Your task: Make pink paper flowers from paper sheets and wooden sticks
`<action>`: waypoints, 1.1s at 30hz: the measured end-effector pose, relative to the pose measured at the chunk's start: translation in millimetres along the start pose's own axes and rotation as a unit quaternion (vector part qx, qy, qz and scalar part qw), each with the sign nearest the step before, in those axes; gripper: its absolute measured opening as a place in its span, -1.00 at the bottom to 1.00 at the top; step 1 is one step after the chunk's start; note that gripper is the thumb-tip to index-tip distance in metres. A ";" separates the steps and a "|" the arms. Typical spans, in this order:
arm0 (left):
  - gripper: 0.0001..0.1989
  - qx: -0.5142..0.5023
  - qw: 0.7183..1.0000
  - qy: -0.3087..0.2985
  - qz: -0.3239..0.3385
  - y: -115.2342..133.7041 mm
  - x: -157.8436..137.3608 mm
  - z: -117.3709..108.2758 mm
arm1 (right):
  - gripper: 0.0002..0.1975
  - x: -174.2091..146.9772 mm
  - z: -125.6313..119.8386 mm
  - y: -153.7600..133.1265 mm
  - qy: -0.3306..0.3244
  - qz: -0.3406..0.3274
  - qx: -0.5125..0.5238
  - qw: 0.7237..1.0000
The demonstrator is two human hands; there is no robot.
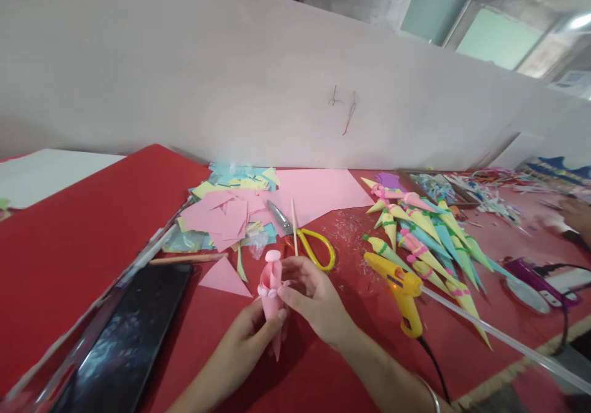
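Note:
A pink paper cone (272,304) with a round pink top and a beaded-looking pink band stands point down between my hands. My left hand (249,333) grips its lower part, thumb across the front. At the band, the thumb and fingers of my right hand (314,299) pinch the cone's right side. A pink paper triangle (226,277) lies just left of the cone. Beyond my right hand are yellow-handled scissors (318,250) and a thin pale stick (294,225). To the right rests a yellow glue gun (399,287) with a long clear glue stick in its back.
Finished-looking paper cones (425,240) are heaped at right. Cut paper pieces (226,213) and a pink sheet (323,191) lie at the back. A black phone (129,339) is at left. Another person's hand (575,216) shows at the right edge, near a purple power strip (545,280).

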State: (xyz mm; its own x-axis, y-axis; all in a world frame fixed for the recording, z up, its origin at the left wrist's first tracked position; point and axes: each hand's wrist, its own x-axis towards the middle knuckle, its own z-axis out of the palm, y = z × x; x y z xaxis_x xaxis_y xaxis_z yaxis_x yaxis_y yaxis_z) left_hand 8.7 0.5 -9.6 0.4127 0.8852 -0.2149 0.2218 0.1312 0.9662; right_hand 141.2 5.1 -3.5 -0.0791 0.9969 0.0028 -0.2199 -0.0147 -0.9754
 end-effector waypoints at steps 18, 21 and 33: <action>-0.75 0.034 0.999 0.019 0.017 5.8 -1.1 1.0 | -0.79 -1.0 3.9 -3.4 -0.002 -0.013 0.000 1.000; -0.73 0.039 0.999 0.019 0.018 5.6 -1.6 1.8 | -0.77 -1.8 3.3 -4.1 -0.026 -0.016 -0.007 1.000; -0.77 0.040 0.999 0.029 0.014 -2.4 -2.6 3.7 | -0.70 -5.1 3.6 0.0 -0.063 0.012 0.002 0.998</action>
State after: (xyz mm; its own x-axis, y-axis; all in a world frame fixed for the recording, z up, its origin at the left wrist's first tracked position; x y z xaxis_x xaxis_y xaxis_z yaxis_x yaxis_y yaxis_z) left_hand 10.3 -3.7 -11.8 0.3679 0.9128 -0.1773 0.2818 0.0722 0.9567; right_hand 138.1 -0.3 -2.7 -0.2055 0.9786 0.0082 -0.2208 -0.0382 -0.9746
